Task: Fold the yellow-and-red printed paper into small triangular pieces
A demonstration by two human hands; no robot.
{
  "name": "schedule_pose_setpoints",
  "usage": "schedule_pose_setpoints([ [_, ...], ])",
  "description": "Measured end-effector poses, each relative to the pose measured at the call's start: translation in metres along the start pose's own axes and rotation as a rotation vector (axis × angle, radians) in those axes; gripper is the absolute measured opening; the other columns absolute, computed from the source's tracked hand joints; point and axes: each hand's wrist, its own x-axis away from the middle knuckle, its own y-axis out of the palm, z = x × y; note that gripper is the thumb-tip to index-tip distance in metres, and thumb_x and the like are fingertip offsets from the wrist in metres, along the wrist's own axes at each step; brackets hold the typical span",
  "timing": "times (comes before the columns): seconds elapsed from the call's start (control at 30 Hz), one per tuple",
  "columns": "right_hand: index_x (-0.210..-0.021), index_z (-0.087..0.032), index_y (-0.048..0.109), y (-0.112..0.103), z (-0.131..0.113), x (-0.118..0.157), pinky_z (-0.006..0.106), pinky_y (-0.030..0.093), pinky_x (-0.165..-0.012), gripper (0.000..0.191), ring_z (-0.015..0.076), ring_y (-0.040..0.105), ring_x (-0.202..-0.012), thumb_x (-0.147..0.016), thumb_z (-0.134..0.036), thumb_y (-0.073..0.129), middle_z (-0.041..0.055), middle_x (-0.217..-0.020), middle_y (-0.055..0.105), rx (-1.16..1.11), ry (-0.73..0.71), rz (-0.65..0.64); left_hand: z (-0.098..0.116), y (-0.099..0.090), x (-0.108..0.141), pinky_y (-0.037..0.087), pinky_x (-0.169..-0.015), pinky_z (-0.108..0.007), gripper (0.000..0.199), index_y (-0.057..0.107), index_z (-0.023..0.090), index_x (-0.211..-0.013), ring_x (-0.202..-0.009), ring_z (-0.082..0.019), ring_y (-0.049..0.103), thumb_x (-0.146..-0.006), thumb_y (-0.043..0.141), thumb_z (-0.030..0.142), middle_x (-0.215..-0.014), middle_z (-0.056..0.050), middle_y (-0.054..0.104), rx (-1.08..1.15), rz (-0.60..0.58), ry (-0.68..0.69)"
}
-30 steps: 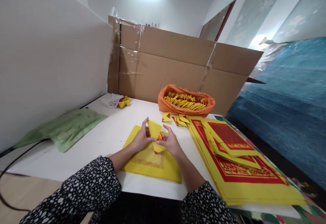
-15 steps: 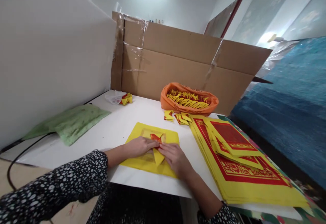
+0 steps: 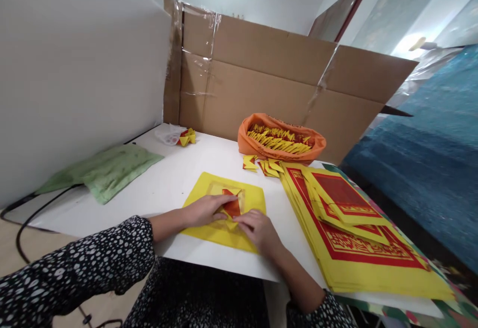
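A small folded piece of red and yellow paper [image 3: 232, 205] lies on a yellow sheet [image 3: 224, 242] in front of me. My left hand [image 3: 206, 210] holds it from the left, index finger across its top and thumb at its lower side. At the lower right, my right hand [image 3: 262, 232] pinches the paper's bottom edge between thumb and fingers. Part of the folded paper is hidden under the fingertips. The yellow sheet shows a faint square print beneath the folded piece.
Behind stands an orange bag [image 3: 244, 145] packed with folded yellow pieces, with several loose folded pieces [image 3: 269, 167] before it. A stack of printed yellow-red sheets [image 3: 369, 273] lies right. A green cloth [image 3: 112, 166] and clear plastic bag [image 3: 170, 134] are left; cardboard [image 3: 261, 79] closes the back.
My right hand has shifted down along the folded paper, and its lower yellow point is now folded up, showing more red. My left hand stays on it. The view tilts slightly downward.
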Motion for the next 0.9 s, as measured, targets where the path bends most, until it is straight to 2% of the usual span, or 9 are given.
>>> schedule_pose_setpoints([
  [0.13,-0.085,-0.021,0.068,0.003,0.01,-0.021,0.029,0.047,-0.068,0.01,0.0178,0.064,-0.071,-0.082,-0.026,0.06,-0.0003,-0.077,0.07,-0.301,0.316,0.045,0.012,-0.007,0.0,0.048,-0.081,-0.03,0.057,0.056,0.026,-0.13,-0.092,-0.022,0.065,-0.074,0.063,0.015,-0.116,-0.005,0.067,-0.068,-0.09,0.029],
  [0.23,-0.082,-0.02,0.064,0.002,0.013,-0.038,0.026,0.043,-0.063,0.007,0.0155,0.06,-0.063,-0.076,-0.023,0.063,-0.0038,-0.066,0.064,-0.352,0.366,0.009,0.014,-0.007,-0.007,0.047,-0.068,-0.028,0.039,0.062,0.02,-0.117,-0.073,-0.018,0.063,-0.079,0.057,0.018,-0.093,-0.003,0.071,-0.051,-0.081,-0.047],
  [0.3,-0.085,-0.021,0.064,0.0,0.009,-0.042,0.027,0.043,-0.062,0.01,0.0154,0.059,-0.061,-0.076,-0.02,0.063,-0.0043,-0.065,0.063,-0.293,0.373,0.01,0.009,-0.004,-0.015,0.048,-0.072,-0.029,0.02,0.066,0.018,-0.098,-0.081,-0.02,0.065,-0.085,0.055,0.027,-0.102,-0.006,0.071,0.024,0.024,-0.111],
  [0.37,-0.093,-0.021,0.064,0.001,-0.002,-0.039,0.03,0.047,-0.067,0.016,0.0174,0.061,-0.067,-0.079,-0.017,0.06,-0.0014,-0.073,0.066,-0.168,0.347,0.069,0.002,0.0,-0.021,0.049,-0.08,-0.031,0.02,0.064,0.017,-0.077,-0.096,-0.023,0.065,-0.084,0.059,0.035,-0.117,-0.01,0.068,0.134,0.14,-0.168],
  [0.43,-0.102,-0.021,0.066,0.007,-0.014,-0.028,0.037,0.049,-0.082,0.021,0.0222,0.064,-0.086,-0.083,-0.015,0.056,0.0054,-0.093,0.07,0.017,0.253,0.149,-0.005,0.003,-0.026,0.049,-0.086,-0.033,0.023,0.06,0.016,-0.068,-0.105,-0.026,0.064,-0.078,0.066,0.037,-0.124,-0.012,0.065,0.235,0.201,-0.218],
  [0.53,-0.117,-0.02,0.065,0.027,-0.027,-0.005,0.047,0.04,-0.103,0.03,0.029,0.054,-0.121,-0.089,-0.017,0.055,0.0125,-0.126,0.063,0.255,0.109,0.158,-0.01,0.004,-0.028,0.051,-0.086,-0.036,0.022,0.062,0.016,-0.069,-0.107,-0.028,0.064,-0.073,0.071,0.035,-0.123,-0.015,0.065,0.276,0.204,-0.254],
  [0.6,-0.13,-0.02,0.059,0.041,-0.03,0.008,0.05,0.036,-0.108,0.041,0.0311,0.043,-0.134,-0.089,-0.021,0.058,0.0127,-0.14,0.054,0.317,0.104,0.107,-0.01,0.004,-0.029,0.051,-0.086,-0.036,0.022,0.063,0.015,-0.068,-0.107,-0.028,0.064,-0.073,0.072,0.034,-0.122,-0.015,0.066,0.261,0.189,-0.244],
  [0.7,-0.142,-0.022,0.048,0.053,-0.031,0.018,0.051,0.032,-0.113,0.055,0.0306,0.03,-0.142,-0.089,-0.025,0.061,0.01,-0.15,0.041,0.345,0.138,0.058,-0.009,0.002,-0.03,0.052,-0.087,-0.037,0.021,0.064,0.015,-0.069,-0.105,-0.027,0.066,-0.071,0.073,0.033,-0.12,-0.015,0.067,0.266,0.18,-0.235],
  [0.9,-0.144,-0.02,0.044,0.051,-0.034,0.017,0.05,0.026,-0.116,0.054,0.0285,0.026,-0.144,-0.092,-0.029,0.058,0.0095,-0.153,0.034,0.378,0.177,-0.001,-0.012,-0.001,-0.034,0.051,-0.089,-0.037,0.021,0.066,0.014,-0.067,-0.109,-0.028,0.064,-0.068,0.075,0.034,-0.119,-0.016,0.067,0.282,0.144,-0.242],
])
